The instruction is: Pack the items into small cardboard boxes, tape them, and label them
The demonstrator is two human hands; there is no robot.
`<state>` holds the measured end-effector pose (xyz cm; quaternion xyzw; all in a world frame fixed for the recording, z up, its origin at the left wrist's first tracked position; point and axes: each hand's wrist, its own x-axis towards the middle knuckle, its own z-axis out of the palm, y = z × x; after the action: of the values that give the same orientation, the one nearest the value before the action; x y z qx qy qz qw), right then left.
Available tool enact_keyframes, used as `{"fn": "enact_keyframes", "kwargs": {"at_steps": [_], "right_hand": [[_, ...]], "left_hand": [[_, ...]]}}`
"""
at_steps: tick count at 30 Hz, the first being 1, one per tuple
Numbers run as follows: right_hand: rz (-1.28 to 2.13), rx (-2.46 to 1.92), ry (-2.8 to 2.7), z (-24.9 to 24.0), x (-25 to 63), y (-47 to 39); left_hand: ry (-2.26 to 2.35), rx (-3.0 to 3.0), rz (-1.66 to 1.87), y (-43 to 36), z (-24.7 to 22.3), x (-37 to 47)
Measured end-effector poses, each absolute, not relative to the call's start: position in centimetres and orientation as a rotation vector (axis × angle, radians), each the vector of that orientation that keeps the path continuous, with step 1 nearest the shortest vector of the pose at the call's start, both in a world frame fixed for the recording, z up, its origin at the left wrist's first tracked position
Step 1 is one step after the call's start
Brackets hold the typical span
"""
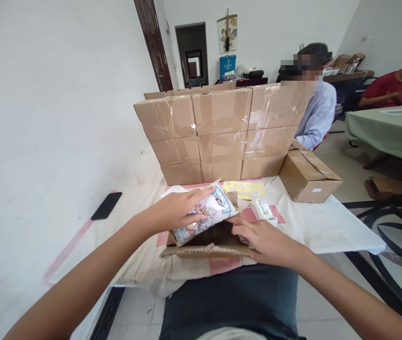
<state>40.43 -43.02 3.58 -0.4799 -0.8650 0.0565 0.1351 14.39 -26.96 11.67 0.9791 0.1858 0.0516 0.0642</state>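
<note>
Over the open cardboard box (208,253), the left hand (188,204) grips a tilted cartoon-printed packet (218,208); right hand (261,237) at the box's right side, grasp impossible to tell!

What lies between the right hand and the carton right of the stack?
In the head view, a white dispenser-like item lies nearest the right hand; then, toward the carton, a pink patch and white table covering.

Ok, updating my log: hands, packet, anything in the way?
Left hand gripping printed packet, tilted at mouth of open carton. Right hand at carton's right end. White item beyond right hand, not blocking carton.
</note>
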Motion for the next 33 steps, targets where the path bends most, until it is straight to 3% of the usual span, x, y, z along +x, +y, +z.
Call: {"fn": "enact_keyframes", "kwargs": {"at_steps": [4, 15, 19, 26, 33], "right_hand": [[0.153, -1.413, -2.254, 2.3, 41.9, -43.1], [0.227, -1.408, -1.928, -0.3, 42.7, -42.5], [0.204, -1.388, -1.906, -1.0, 43.0, -42.7], [-0.031, -1.348, -1.948, -0.9, 42.3, -42.7], [0.011, -1.330, -1.928, -1.1, 41.4, -42.6]], "left_hand": [[0.669, 2.853, 0.194, -26.3, 9.0, 14.1], [0.265, 2.866, 0.083, -27.1, 2.7, 16.6], [0.235, 2.891, -0.045, -26.4, 2.5, 15.8], [0.253, 2.904, 0.069, -25.8, 3.5, 13.4], [0.292, 2.953, 0.131, -26.2, 3.8, 12.1]]}}
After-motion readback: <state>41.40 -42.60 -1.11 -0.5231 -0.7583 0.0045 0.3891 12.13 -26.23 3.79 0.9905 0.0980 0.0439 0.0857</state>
